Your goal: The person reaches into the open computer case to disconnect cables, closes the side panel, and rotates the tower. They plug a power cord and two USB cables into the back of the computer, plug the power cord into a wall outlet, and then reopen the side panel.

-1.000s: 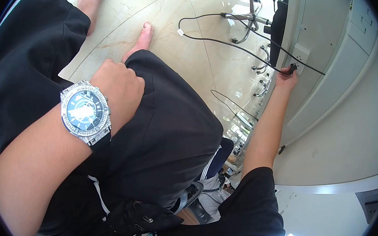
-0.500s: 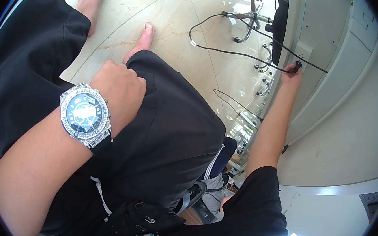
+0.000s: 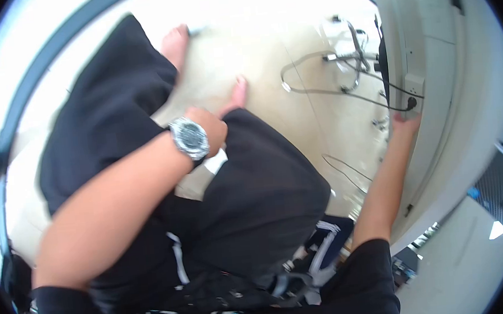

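Note:
My left hand [image 3: 210,129], with a large silver watch [image 3: 190,138] on its wrist, rests curled closed between my knees, against the black trousers [image 3: 258,168]. I make out nothing held in it. At the right, my right hand [image 3: 406,122] is blurred just below a black plug [image 3: 412,103]. The plug sits at a white wall socket [image 3: 415,84] on a pale panel, and a dark cable [image 3: 341,91] loops from it over the floor. A small gap seems to lie between hand and plug; my right fingers are too smeared to read.
A wheeled chair base [image 3: 356,58] stands beyond the cable loop. A thinner cable [image 3: 345,167] lies on the tiled floor [image 3: 277,35]. The pale panel [image 3: 435,69] rises along the right. Two bare feet [image 3: 176,44] are at the top.
My right hand has come off the plug and sits below it; the plug stays at the socket. The whole view has shifted and blurred. My left hand remains curled by the knee.

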`<move>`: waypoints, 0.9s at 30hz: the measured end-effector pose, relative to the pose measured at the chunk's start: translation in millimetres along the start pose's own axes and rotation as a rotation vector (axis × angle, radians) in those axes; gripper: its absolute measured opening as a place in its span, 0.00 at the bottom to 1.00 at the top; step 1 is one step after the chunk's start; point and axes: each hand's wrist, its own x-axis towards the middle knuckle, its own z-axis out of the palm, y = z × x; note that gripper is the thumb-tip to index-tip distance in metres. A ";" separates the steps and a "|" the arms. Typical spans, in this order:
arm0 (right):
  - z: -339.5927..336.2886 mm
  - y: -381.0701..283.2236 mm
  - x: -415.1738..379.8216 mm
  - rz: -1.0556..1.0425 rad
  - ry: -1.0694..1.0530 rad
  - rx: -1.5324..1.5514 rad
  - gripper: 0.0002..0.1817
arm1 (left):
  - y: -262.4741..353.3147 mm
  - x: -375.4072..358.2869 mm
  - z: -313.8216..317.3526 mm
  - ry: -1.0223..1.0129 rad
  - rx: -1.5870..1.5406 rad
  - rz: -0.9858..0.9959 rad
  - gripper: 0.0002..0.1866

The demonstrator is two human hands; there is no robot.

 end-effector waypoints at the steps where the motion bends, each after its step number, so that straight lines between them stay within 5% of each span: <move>1: -39.5 19.4 23.4 -0.099 -0.052 -0.260 0.26 | -4.8 6.6 8.4 -0.010 0.010 -0.072 0.19; 3: -99.0 78.6 -9.4 -0.574 -0.010 -1.243 0.25 | -8.7 -5.9 15.5 0.048 0.078 -0.080 0.22; 4: -102.2 108.1 -68.1 -0.633 -0.067 -1.366 0.25 | -5.3 -14.9 12.9 0.033 0.047 -0.071 0.24; 6: -85.8 145.1 -215.2 -0.743 -0.406 -1.217 0.22 | -2.1 -41.2 12.1 0.067 -0.003 0.024 0.28; 9: -76.9 88.5 -369.2 -0.167 -0.763 -1.028 0.24 | 11.5 -102.8 -23.9 0.187 -0.013 0.028 0.25; 10: -96.6 93.9 -387.3 -0.179 -0.729 -0.964 0.24 | 15.5 -126.9 -33.2 0.190 0.059 0.035 0.25; 12: -132.9 99.9 -421.4 -0.284 -0.542 -0.720 0.25 | 21.4 -184.1 -53.4 0.544 0.280 -0.043 0.23; 16: -188.1 127.3 -500.0 -0.503 -0.329 -0.791 0.31 | 11.3 -251.8 -36.2 0.673 0.381 -0.232 0.26; 21: -231.8 136.0 -542.4 -0.248 -0.364 -0.790 0.45 | 12.9 -255.4 9.3 0.896 0.112 -0.111 0.34; 27: -274.8 181.2 -505.1 -0.205 -0.489 -0.608 0.45 | 48.9 -233.9 4.4 0.878 0.172 -0.029 0.29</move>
